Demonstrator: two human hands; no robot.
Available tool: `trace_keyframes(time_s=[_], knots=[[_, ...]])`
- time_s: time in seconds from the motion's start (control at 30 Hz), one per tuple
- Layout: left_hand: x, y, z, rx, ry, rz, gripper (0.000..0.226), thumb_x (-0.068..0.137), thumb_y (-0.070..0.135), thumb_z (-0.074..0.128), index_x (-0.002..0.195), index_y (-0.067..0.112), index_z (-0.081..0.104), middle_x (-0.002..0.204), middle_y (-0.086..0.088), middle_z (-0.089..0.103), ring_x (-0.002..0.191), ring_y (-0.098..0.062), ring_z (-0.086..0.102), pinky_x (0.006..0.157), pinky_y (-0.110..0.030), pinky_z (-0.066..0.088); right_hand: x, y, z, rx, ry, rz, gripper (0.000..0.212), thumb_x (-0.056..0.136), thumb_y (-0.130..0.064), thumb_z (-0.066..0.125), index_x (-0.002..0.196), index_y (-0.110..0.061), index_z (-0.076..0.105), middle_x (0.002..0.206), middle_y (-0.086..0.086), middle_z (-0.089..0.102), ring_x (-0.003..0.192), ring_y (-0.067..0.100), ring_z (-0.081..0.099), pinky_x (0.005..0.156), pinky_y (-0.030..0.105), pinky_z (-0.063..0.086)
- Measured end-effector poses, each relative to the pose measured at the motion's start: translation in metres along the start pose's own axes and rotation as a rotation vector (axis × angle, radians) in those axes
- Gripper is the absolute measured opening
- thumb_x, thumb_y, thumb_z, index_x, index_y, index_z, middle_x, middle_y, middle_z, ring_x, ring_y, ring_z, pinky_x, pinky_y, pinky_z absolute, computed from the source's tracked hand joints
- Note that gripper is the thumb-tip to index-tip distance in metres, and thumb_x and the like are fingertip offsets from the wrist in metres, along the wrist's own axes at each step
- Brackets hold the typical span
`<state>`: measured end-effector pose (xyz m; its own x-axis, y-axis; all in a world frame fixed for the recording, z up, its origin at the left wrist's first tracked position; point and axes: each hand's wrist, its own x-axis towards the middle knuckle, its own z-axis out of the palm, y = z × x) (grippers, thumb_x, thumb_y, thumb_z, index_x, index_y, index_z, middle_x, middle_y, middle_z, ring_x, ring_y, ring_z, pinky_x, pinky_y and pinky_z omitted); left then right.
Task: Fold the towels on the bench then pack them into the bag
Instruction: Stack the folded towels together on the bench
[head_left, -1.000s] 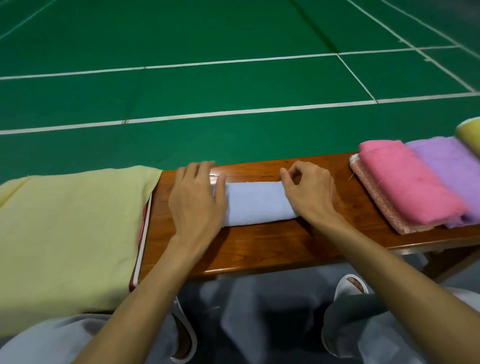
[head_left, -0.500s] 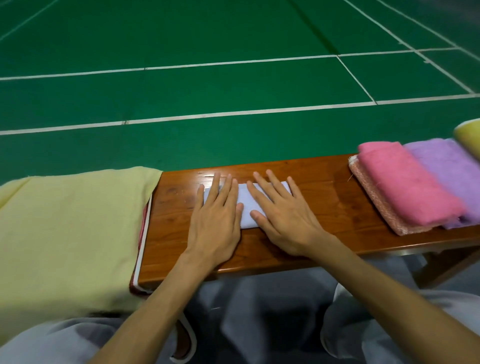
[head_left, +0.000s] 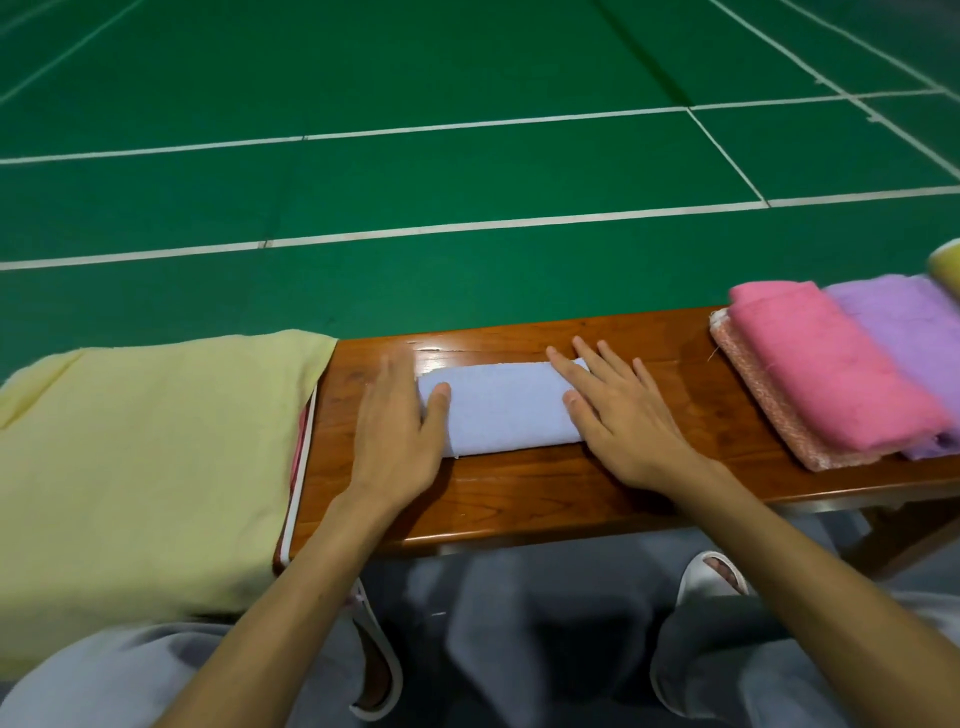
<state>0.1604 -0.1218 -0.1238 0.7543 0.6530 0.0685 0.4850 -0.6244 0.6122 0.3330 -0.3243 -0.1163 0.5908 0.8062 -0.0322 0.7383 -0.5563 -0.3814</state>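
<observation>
Blue towel (head_left: 501, 410) is folded to a narrow strip mid-bench (head_left: 519, 499), lying lengthwise, with the yellow bag (head_left: 145, 457) to my left and the pink towel (head_left: 831, 374) and purple towel (head_left: 904, 327) stacked to my right. Neither hand grips anything. Left hand (head_left: 400, 431) is flat at the strip's left end, thumb on the cloth, fingers straight but blurred. Right hand (head_left: 618, 415) is flat, fingers spread over the right end. Risks as I see them:

1. The bench top looks glossy, so pressing unevenly could make the strip skate or skew rather than crease.
2. The far edge looks slightly ragged, so another fold may lock in that misalignment.
3. Lifting it with one hand would likely let the layers spring open; better to pinch through all of them.
4. I can't see the bag's mouth. The trim at its right edge suggests it's there, and if I have to fumble it open the fold is probably lost.
</observation>
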Motion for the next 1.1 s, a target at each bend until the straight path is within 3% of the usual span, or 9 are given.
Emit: trace_keyframes(time_s=[0.07,0.17,0.27,0.33,0.6,0.73,0.9,0.97,1.1], knots=[[-0.001,0.007,-0.008,0.082,0.165,-0.149,0.074,0.095,0.070,0.034,0.119,0.005,0.058,0.125,-0.018,0.062,0.121,-0.038,0.055,0.101,-0.055,0.048,-0.001,-0.001,-0.006,0.122,0.079,0.039,0.068,0.099,-0.056,0.028,0.162,-0.030,0.025,0.167,0.001,0.030,0.153,0.023,0.026,0.124,0.047,0.022],[-0.008,0.021,-0.017,0.357,0.162,-0.247,0.081,0.088,0.080,0.041,0.107,0.005,0.068,0.124,-0.019,0.058,0.119,-0.036,0.050,0.098,-0.048,0.042,-0.002,-0.006,-0.017,0.218,0.279,0.259,0.052,0.101,-0.052,0.049,0.132,-0.012,0.059,0.128,0.009,0.062,0.116,0.027,0.058,0.097,0.043,0.047],[-0.009,0.031,-0.013,0.388,0.114,-0.243,0.083,0.085,0.083,0.045,0.103,0.005,0.070,0.123,-0.018,0.058,0.118,-0.036,0.050,0.095,-0.048,0.044,0.002,-0.017,-0.025,0.246,0.175,0.466,0.059,0.095,-0.064,0.053,0.077,-0.009,0.064,0.076,0.006,0.065,0.073,0.027,0.062,0.065,0.040,0.047],[-0.004,0.035,-0.004,0.307,0.084,-0.241,0.073,0.086,0.076,0.056,0.098,0.004,0.068,0.121,-0.018,0.060,0.116,-0.036,0.051,0.092,-0.048,0.048,0.005,-0.025,-0.026,0.259,0.095,0.507,0.059,0.089,-0.068,0.059,0.065,-0.014,0.054,0.062,0.001,0.055,0.062,0.026,0.056,0.053,0.034,0.036],[0.012,0.046,-0.005,-0.056,0.044,-0.285,0.042,0.089,0.049,0.072,0.087,0.008,0.061,0.095,-0.012,0.066,0.093,-0.033,0.063,0.074,-0.042,0.052,0.015,-0.029,-0.024,0.605,0.125,0.463,0.040,0.076,-0.037,0.082,0.065,-0.011,0.054,0.059,0.002,0.043,0.054,0.017,0.043,0.053,0.035,0.032],[0.021,0.051,-0.013,-0.701,-0.136,-0.472,0.043,0.088,0.029,0.078,0.125,0.011,0.063,0.118,-0.003,0.071,0.105,-0.024,0.069,0.083,-0.041,0.059,0.007,-0.022,-0.030,0.964,0.128,0.396,0.039,0.081,-0.018,0.082,0.102,0.008,0.061,0.094,0.021,0.068,0.081,0.031,0.065,0.068,0.039,0.050],[0.024,0.062,-0.007,-1.011,-0.116,-0.461,0.042,0.085,0.012,0.080,0.123,0.009,0.063,0.115,-0.010,0.074,0.090,-0.018,0.074,0.062,-0.030,0.059,-0.006,-0.005,-0.035,1.001,0.173,0.177,0.082,0.087,0.005,0.068,0.152,-0.033,0.035,0.129,0.007,0.064,0.114,0.008,0.065,0.088,0.027,0.057],[0.023,0.070,0.003,-1.046,-0.066,-0.398,0.046,0.088,0.009,0.077,0.129,0.015,0.056,0.123,-0.010,0.069,0.099,-0.022,0.072,0.070,-0.033,0.062,-0.009,-0.001,-0.040,0.915,0.268,0.091,0.087,0.085,0.008,0.061,0.157,-0.034,0.036,0.150,-0.006,0.053,0.133,0.001,0.053,0.105,0.025,0.050],[0.028,0.089,0.021,-1.047,-0.103,-0.185,0.054,0.095,0.004,0.069,0.140,0.028,0.050,0.119,-0.014,0.069,0.097,-0.025,0.070,0.080,-0.042,0.058,-0.019,0.007,-0.062,0.815,0.469,0.061,0.060,0.087,0.008,0.058,0.139,-0.021,0.065,0.148,-0.004,0.057,0.139,0.002,0.048,0.111,0.013,0.036]])
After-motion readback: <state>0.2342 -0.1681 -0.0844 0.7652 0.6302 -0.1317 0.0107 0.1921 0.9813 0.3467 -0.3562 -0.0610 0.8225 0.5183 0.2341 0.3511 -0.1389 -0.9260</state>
